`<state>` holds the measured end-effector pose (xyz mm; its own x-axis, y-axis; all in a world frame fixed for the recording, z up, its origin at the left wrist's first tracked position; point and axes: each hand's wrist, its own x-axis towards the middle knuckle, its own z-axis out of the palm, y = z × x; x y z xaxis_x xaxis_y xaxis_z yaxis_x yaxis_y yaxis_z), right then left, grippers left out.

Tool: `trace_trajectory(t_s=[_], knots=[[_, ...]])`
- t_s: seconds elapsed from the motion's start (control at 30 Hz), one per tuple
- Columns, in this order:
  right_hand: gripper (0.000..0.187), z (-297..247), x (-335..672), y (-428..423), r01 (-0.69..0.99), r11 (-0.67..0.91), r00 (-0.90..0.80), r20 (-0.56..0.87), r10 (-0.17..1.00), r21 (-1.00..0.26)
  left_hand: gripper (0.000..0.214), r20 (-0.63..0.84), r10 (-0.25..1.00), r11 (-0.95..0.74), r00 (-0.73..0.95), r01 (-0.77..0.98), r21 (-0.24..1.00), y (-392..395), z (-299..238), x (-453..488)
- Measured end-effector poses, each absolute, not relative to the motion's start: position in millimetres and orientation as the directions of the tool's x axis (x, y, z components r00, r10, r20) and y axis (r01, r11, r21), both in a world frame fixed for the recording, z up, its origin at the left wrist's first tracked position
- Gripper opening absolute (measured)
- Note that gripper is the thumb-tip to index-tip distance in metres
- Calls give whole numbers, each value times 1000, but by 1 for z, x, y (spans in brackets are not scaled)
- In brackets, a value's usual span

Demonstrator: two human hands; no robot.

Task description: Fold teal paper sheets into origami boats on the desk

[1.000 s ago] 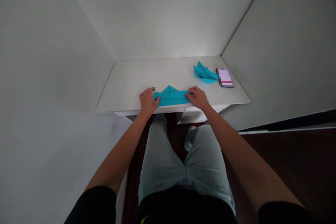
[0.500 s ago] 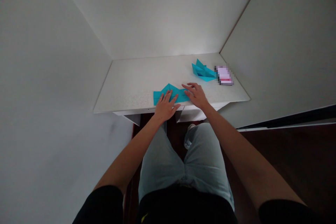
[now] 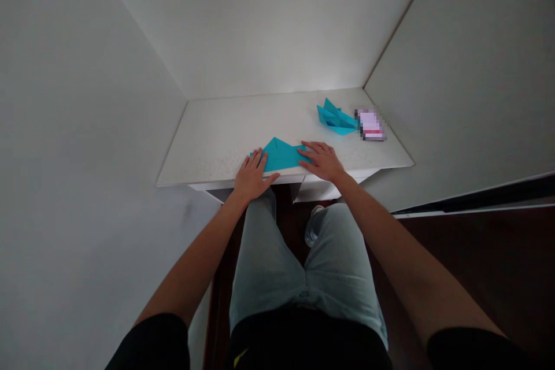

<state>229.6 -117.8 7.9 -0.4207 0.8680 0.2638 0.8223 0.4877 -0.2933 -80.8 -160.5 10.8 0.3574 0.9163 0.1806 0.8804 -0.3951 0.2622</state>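
A folded sheet of blue paper [image 3: 281, 157] lies flat near the front edge of the white desk, its peak pointing to the wall. Over its left end rests my left hand [image 3: 252, 176], fingers stretched out and the thumb apart. My right hand [image 3: 323, 161] lies on the paper's right end, also with its fingers spread. Both ends of the sheet are partly covered by the fingers. Beyond my right hand stands a folded blue paper boat [image 3: 336, 118].
The white desk [image 3: 225, 127] fits between walls on the left, back and right. A phone-like object with a blurred pinkish screen [image 3: 372, 125] lies at its right, touching or very near the boat. Under the desk is a white drawer or cabinet front [image 3: 318, 188].
My left hand has slid left from the middle of the paper to its left end. The right hand has flattened onto the right end. The paper's middle now shows uncovered.
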Motion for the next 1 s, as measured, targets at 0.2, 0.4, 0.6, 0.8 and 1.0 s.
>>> trace_trajectory(t_s=[0.2,0.4,0.6,0.8,1.0], knots=[[72,7,231,-118,791,519,-458,248,854,-324,75,217,889,-449,402,857,253,-167,8,-103],[106,5,237,-117,748,554,-489,261,832,-365,50,239,896,-433,374,856,284,-180,12,-113],[108,-6,249,-103,667,456,-270,380,885,-589,25,285,943,-295,171,828,477,-185,36,-115],[87,-11,250,-99,660,447,-242,393,887,-603,54,152,986,-103,-65,480,871,-143,65,-122],[85,-6,246,-100,677,443,-250,383,889,-588,39,99,989,7,-114,693,721,-124,60,-112]])
